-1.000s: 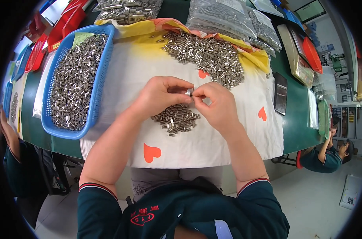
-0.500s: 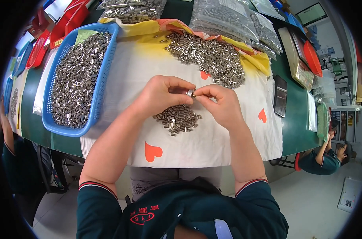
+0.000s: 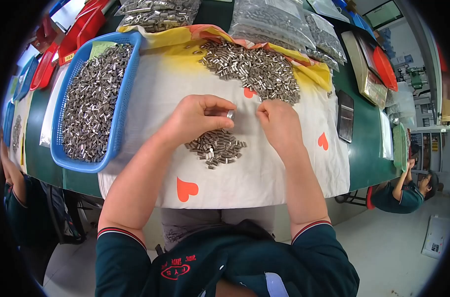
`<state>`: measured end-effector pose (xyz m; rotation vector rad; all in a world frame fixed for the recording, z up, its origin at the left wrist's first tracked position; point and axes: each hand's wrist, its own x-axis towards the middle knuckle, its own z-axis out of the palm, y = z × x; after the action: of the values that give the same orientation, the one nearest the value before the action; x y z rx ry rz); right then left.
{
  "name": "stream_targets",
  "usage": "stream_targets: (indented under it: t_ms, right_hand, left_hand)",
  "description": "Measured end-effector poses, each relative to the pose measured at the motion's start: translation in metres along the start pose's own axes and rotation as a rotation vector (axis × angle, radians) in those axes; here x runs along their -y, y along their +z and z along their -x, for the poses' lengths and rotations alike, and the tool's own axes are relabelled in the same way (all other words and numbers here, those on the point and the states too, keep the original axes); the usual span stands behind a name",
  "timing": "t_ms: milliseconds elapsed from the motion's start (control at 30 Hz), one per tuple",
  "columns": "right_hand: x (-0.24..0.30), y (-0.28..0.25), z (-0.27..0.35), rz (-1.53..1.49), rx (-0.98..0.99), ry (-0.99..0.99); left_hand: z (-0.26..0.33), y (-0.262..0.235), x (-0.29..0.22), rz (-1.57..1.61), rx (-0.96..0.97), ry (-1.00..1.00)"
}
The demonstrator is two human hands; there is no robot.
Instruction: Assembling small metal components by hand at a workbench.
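Note:
Over the middle of a white cloth with red hearts, my left hand pinches a short silver metal ring between thumb and fingers. My right hand is just to the right of it, apart from the ring. Its fingers are curled closed, and anything inside them is too small or hidden to make out. Beneath my left hand lies a small heap of short metal sleeves. A larger pile of similar metal sleeves spreads farther back, beyond my right hand.
A blue plastic basket full of metal sleeves stands at left. Clear bags of metal parts line the back. A dark phone lies on the green table at right. Other people sit at both sides.
My right hand has drawn away to the right from the ring, leaving a gap between the hands. My left hand keeps hold of the ring. The view has shifted slightly.

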<state>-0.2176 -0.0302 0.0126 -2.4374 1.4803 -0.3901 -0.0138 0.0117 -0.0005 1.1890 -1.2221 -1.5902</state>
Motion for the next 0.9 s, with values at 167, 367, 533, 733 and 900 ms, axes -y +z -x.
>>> stream_targets:
  t_ms: [167, 367, 533, 733, 900]
  right_hand:
    - [0.023, -0.006, 0.004, -0.537, 0.027, 0.098]
    - [0.032, -0.002, 0.006, -0.763, 0.113, 0.023]
    - [0.029, 0.0, 0.006, -0.837, 0.124, 0.068]
    - [0.033, 0.0, 0.008, -0.731, -0.009, -0.033]
    - [0.035, 0.003, 0.009, -0.63, -0.118, -0.127]
  left_hand:
    - [0.0, -0.001, -0.001, 0.049, 0.003, 0.02]
    - [0.001, -0.002, 0.0, 0.128, 0.02, 0.033]
    - [-0.001, -0.003, 0.0, 0.167, 0.011, 0.039]
    - [0.001, -0.002, -0.002, 0.137, 0.024, 0.04]
    - [0.0, 0.0, 0.0, 0.103, -0.002, 0.029]
